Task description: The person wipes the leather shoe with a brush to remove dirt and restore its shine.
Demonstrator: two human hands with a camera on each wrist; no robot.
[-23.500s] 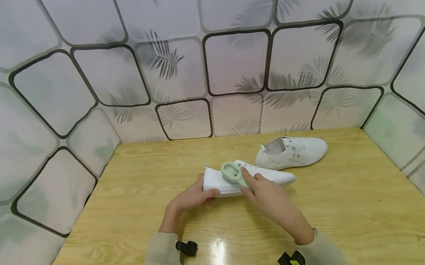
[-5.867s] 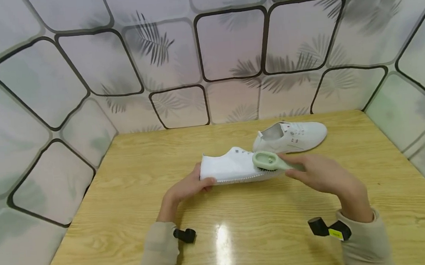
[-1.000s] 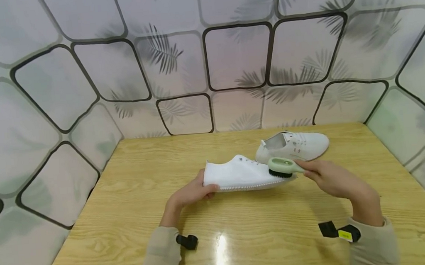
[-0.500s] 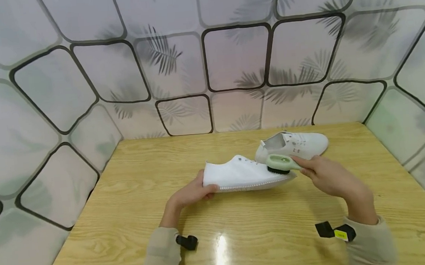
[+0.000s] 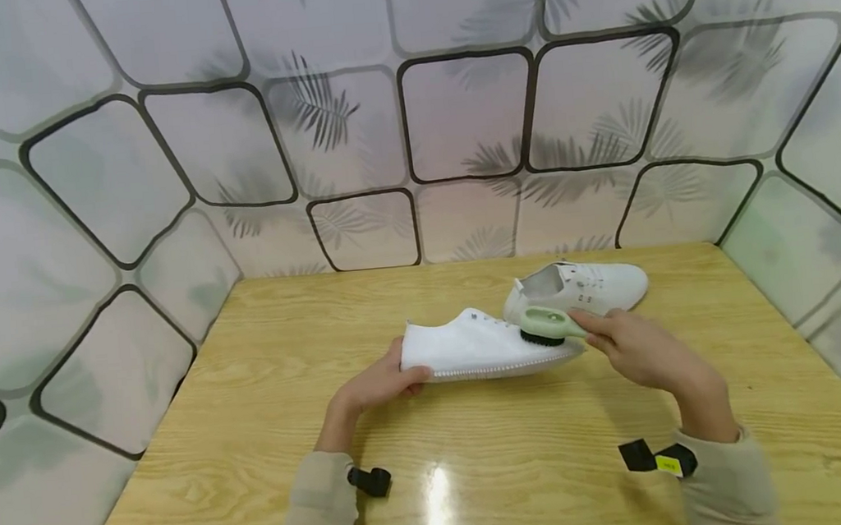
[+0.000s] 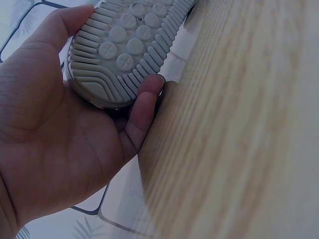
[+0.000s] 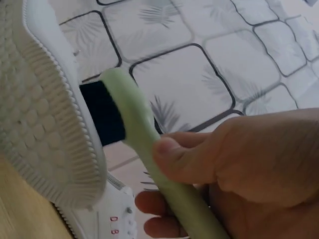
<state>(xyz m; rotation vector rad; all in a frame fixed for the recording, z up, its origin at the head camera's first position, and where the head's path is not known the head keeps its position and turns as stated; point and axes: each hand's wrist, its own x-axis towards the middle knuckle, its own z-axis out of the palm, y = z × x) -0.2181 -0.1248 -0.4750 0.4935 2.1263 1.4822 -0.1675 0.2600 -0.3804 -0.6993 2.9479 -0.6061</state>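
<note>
My left hand (image 5: 378, 384) grips a white lace-up shoe (image 5: 464, 348) by its heel, the toe pointing right. In the left wrist view the ridged, studded sole (image 6: 127, 40) faces the camera, with thumb and fingers around the heel end. My right hand (image 5: 642, 348) holds a light green brush (image 5: 544, 321) by its handle. Its dark bristles (image 7: 103, 113) are against the shoe's toe area in the right wrist view. Thumb and fingers wrap the handle (image 7: 174, 194) there.
A second white shoe (image 5: 608, 285) lies behind on the wooden table (image 5: 306, 321), toe to the right, partly covered by the brush. A patterned wall covering (image 5: 468, 118) with dark outlines and leaf prints rises at the table's back and sides.
Over the last second my right hand and the brush have shifted slightly left along the shoe's toe area. Long before, the brush was nearer the heel. The left hand keeps its hold on the heel.
</note>
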